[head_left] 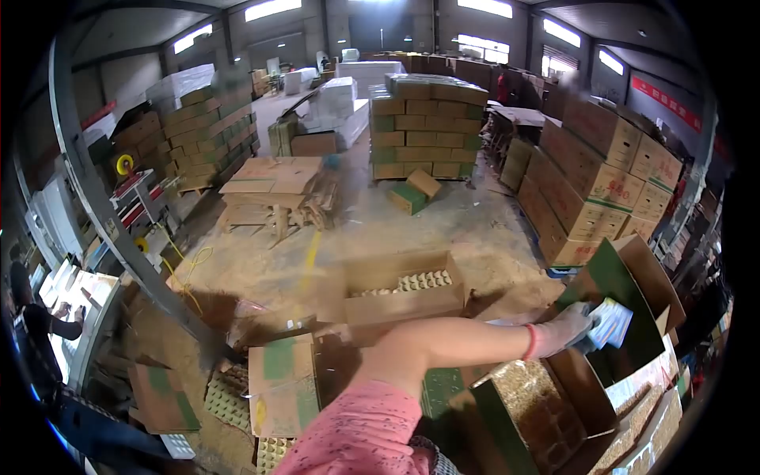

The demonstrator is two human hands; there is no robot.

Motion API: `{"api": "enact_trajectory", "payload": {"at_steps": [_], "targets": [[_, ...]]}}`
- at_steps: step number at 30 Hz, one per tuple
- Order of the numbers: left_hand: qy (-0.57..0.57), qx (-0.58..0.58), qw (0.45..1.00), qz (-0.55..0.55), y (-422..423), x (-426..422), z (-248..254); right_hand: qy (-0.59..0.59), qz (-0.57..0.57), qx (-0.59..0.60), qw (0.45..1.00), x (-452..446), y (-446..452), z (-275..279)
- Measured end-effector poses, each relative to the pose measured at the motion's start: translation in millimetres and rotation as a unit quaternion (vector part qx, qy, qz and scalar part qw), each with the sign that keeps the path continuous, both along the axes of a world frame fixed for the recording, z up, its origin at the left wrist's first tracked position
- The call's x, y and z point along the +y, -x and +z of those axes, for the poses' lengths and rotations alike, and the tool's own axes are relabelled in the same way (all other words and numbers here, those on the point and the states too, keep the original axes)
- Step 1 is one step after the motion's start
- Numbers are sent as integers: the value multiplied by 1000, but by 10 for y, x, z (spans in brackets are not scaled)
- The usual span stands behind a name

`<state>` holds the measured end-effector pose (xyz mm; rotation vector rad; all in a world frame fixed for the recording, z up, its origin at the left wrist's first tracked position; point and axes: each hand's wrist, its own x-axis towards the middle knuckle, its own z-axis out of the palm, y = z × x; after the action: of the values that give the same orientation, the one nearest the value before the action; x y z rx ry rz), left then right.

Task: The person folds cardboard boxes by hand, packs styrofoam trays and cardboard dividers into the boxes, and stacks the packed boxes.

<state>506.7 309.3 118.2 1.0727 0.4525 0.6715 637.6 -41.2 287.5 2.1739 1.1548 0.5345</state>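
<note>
Gripped blue-and-white packets (611, 323) at the right, with the gloved left hand (560, 331) closed on their near edge, probably to leave most of the flat faces uncovered. Held them out at the end of a bent arm in front of the green panel of an upright open carton (606, 269), likely to clear the flaps around it. Could not see the right hand, so could not tell whether it was open or closed.

Just below, saw a lower carton (590, 392) with its top open and loose brown filling (518, 388) inside, perhaps used as padding. Further left, saw another open carton (396, 309) with pale moulded trays (426, 279) inside, perhaps shaped to separate fragile goods. Near the arm, noticed a marked carton (281, 388) lying with its broad face up.

Beyond these, saw flattened cardboard (277, 170) laid in a low pile, seemingly to save room, and closed cartons (427, 131) stacked in tight rows, seemingly for steadiness. At the far left, noticed another person (36, 328) with hands over a bright bench (99, 291), well apart from the packets.
</note>
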Motion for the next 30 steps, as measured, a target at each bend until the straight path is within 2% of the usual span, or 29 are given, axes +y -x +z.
{"api": "enact_trajectory", "payload": {"at_steps": [1,2,3,4,5,6,7,8,9,11,13,14,15,16,17,18,19,20,21,23,24,25,26,27,28,29,30], "targets": [[17,-18,999,21,-2,76,25,4,2,-1,1000,260,151,-124],[14,-77,997,27,-42,142,3,64,79,129,986,582,325,-363],[11,-133,991,28,-83,186,-51,120,149,258,947,916,502,-654],[8,-137,990,23,-29,196,-47,167,209,383,884,1212,659,-935],[-29,-118,993,8,24,169,1,112,198,498,837,1406,872,-1138],[-125,-37,991,5,256,128,93,62,185,604,772,1619,1086,-1345],[-270,106,957,5,568,103,223,92,240,633,730,1818,1012,-1801],[-348,240,906,-5,813,97,340,23,329,703,630,1863,1075,-2022],[-203,-72,977,4,676,120,157,90,303,699,642,1885,1104,-1853],[-150,-80,985,1,703,257,40,36,268,752,602,1755,961,-1488],[-119,-53,991,-10,821,237,139,-65,269,519,809,1513,925,-1232],[-172,-63,983,-6,821,185,166,2,209,490,846,1438,937,-1265],[-124,-81,989,-19,761,116,180,-4,285,495,821,1334,759,-1863],[-74,-98,992,-30,701,45,199,-12,322,517,793,1286,683,-1968],[-105,-75,991,-37,664,-24,207,-18,362,533,764,1251,609,-1966],[-101,-52,991,-68,639,-82,243,-73,270,605,745,1185,560,-1670],[-101,-27,989,-100,631,-140,286,-133,178,667,711,1125,520,-1340],[-166,-63,976,-128,547,-178,220,-322,209,667,638,1073,430,-1276],[-165,-65,974,-144,479,-285,246,-496,233,638,541,1000,360,-1222],[-113,-28,948,-296,457,-575,290,-534,176,721,404,956,296,-1089],[-79,-35,933,-348,418,-754,366,-543,115,705,442,937,325,-1059],[-74,-34,931,-355,305,-757,191,-535,185,684,460,931,153,-1263],[-226,48,892,-388,136,-687,-106,-561,140,665,473,815,68,-1287],[-369,128,826,-406,72,-677,-304,-583,94,646,484,667,-53,-1315],[-589,268,666,-372,199,-807,-272,-583,44,584,564,522,-355,-1477],[-755,345,486,-272,311,-766,-595,-573,-3,515,637,327,-642,-1650],[-753,374,458,-288,399,-779,-258,-518,-106,417,739,69,-756,-1737]]}}
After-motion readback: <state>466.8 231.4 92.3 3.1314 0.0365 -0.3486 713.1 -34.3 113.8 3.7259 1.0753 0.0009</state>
